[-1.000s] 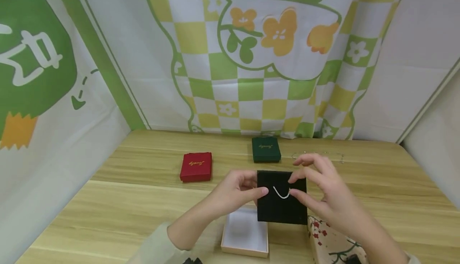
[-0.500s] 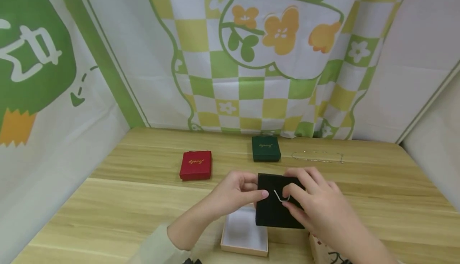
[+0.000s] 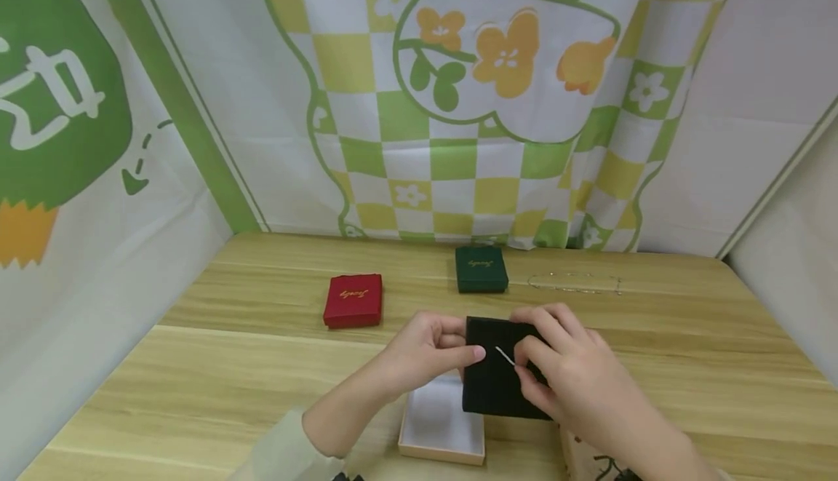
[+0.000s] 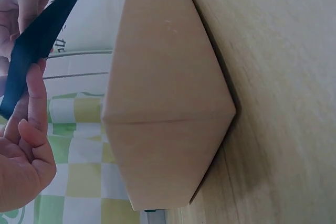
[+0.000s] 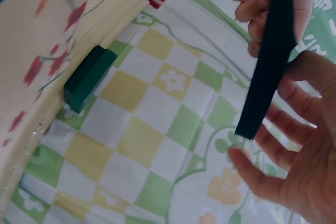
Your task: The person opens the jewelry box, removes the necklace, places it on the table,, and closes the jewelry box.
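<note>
A square black jewelry box insert [image 3: 491, 390] is held up over the table, tilted toward me in the head view. My left hand [image 3: 415, 346] grips its left side, thumb on the front and fingers behind. My right hand [image 3: 572, 372] overlaps the right part of the insert, thumb and forefinger pinching a thin silver-white chain [image 3: 505, 355] against its face. One short straight piece of the chain shows; the remainder is hidden by the fingers. Both wrist views show the insert [image 4: 37, 45] nearly edge-on, with left-hand fingers [image 4: 37, 98] on its back.
Below the insert lies a shallow tan box [image 3: 441, 455] with white inside. A flowered box [image 3: 576, 455] stands at lower right, partly covered by my right arm. Further back are a red box [image 3: 353, 300], a green box [image 3: 481, 270] and a fine necklace [image 3: 576, 291].
My right hand has moved left and down onto the insert, its fingers closing on the chain. The chain's curve has gone from sight, leaving a straight piece. My left hand keeps its grip.
</note>
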{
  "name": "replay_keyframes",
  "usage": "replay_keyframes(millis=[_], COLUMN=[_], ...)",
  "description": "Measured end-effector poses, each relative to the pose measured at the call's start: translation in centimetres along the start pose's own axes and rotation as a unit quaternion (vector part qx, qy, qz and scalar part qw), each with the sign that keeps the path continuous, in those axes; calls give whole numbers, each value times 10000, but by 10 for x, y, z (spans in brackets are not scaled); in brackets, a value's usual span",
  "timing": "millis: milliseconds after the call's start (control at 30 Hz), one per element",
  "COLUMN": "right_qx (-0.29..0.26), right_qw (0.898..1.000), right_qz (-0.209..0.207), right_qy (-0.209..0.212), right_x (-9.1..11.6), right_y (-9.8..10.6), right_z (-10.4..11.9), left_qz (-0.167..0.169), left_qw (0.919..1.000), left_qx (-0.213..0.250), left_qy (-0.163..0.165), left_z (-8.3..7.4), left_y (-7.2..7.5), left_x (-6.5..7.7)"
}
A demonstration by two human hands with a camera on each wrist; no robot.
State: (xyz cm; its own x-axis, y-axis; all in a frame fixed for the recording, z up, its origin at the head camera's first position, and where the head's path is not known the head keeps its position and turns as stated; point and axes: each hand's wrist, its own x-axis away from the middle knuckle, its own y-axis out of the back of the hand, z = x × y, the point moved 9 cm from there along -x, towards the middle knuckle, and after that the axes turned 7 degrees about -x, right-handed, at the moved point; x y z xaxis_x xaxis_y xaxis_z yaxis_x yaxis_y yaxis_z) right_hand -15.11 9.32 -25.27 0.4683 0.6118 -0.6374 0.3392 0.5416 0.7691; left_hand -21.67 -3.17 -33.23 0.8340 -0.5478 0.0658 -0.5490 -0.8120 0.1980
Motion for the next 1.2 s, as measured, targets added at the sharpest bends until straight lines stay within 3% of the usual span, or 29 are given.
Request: replay_keyframes(millis=[267,500,1000,1200], right_qx=[-1231,-2238,-2490,-2818], right_qw=[9921,9736,9677,9586], right_qz=[-243,-394,-388,-393], right_qy=[-4,199,7,-60], right_x=[0,2,5,5], right_y=[-1,1,4,8], right_z=[-13,-11,-14,-16], left_qz=[-390,-389,-454,-519], left_qw=[9990,9983,9966,9963], left_qx=[-153,-430,-687,-688], left_qy=[124,16,-95,-34], left_z=[4,2,-5,-2], left_y=[4,2,1,1], left_x=[0,1,3,3])
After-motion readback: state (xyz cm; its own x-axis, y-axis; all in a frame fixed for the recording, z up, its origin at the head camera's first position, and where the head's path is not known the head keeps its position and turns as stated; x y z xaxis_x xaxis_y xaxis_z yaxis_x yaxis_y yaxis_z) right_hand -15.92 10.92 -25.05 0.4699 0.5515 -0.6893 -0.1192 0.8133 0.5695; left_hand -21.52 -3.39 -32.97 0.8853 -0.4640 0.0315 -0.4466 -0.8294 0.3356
